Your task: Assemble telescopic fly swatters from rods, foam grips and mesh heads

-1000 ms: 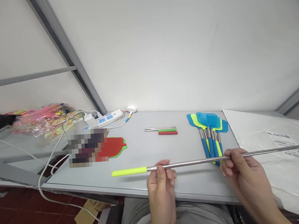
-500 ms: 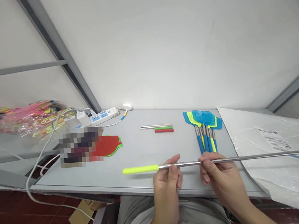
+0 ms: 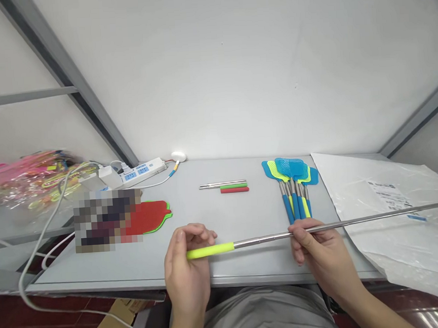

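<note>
A long telescopic metal rod (image 3: pixel 273 237) with a yellow-green handle (image 3: pixel 211 250) runs slantwise in front of me, extended past the right edge of view. My right hand (image 3: pixel 318 244) pinches the metal part between thumb and fingers. At the handle's end is my left hand (image 3: pixel 190 262), its palm up and fingers loosely curled but not closed round it; the handle's tip lies against or just over the palm. Beyond my right hand lies a fanned group of fly swatters (image 3: pixel 294 184) with blue and yellow heads. Shorter metal rods with green and red handles (image 3: pixel 234 188) lie mid-table.
Red and green flat swatter heads (image 3: pixel 150 217) lie at the left, beside a blurred patch. Behind them are a power strip (image 3: pixel 143 172) and white cables. A white plastic sheet (image 3: pixel 358 195) covers the table's right side. Bagged colourful items (image 3: pixel 30 178) fill the far left.
My left hand has let go of the metal part and moved left to the handle's end. The rod has tilted, its far end higher. The view has shifted slightly right.
</note>
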### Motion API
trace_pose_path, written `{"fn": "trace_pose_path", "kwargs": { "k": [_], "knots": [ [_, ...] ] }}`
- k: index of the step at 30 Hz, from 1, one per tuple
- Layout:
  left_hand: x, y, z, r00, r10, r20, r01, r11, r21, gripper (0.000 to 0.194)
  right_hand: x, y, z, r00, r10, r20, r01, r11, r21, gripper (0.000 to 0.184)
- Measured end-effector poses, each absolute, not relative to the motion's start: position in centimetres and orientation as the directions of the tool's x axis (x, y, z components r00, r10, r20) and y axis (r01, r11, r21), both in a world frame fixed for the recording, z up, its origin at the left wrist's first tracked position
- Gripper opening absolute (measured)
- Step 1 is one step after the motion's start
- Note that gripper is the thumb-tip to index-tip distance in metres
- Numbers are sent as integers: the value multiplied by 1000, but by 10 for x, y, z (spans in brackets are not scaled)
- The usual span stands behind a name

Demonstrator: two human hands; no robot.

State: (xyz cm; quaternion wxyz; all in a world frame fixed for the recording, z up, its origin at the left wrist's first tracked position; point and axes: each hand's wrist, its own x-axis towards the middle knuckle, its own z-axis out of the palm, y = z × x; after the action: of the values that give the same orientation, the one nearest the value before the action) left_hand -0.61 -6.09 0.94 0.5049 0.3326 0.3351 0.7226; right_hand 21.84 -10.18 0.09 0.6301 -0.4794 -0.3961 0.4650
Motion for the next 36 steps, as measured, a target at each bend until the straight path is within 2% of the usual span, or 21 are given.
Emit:
{"fn": "trace_pose_path", "kwargs": {
  "k": [8,12,15,23,29,36],
  "knots": [
    [13,-68,8,-222,969,111,-421,-197,886,23,207,-98,3,245,969,21,-242,82,-967,19],
    [-4,-57,-1,-259,963,79,-252,-146,957,23,202,-98,0,155,988,-21,-251,19,-968,22],
    [-19,-49,-3,-339,939,61,-139,-114,984,29,202,-97,0,96,994,-44,-273,-16,-962,24],
    [-45,-37,12,-503,861,79,-240,-227,944,27,224,-90,4,206,977,-47,-357,31,-933,25],
    [-53,-36,19,-550,833,57,-317,-271,909,20,230,-88,5,253,966,-54,-403,55,-913,26],
    [-69,-35,24,-586,804,102,-364,-373,853,15,259,-80,16,450,890,-68,-519,199,-831,25]
  ]
}}
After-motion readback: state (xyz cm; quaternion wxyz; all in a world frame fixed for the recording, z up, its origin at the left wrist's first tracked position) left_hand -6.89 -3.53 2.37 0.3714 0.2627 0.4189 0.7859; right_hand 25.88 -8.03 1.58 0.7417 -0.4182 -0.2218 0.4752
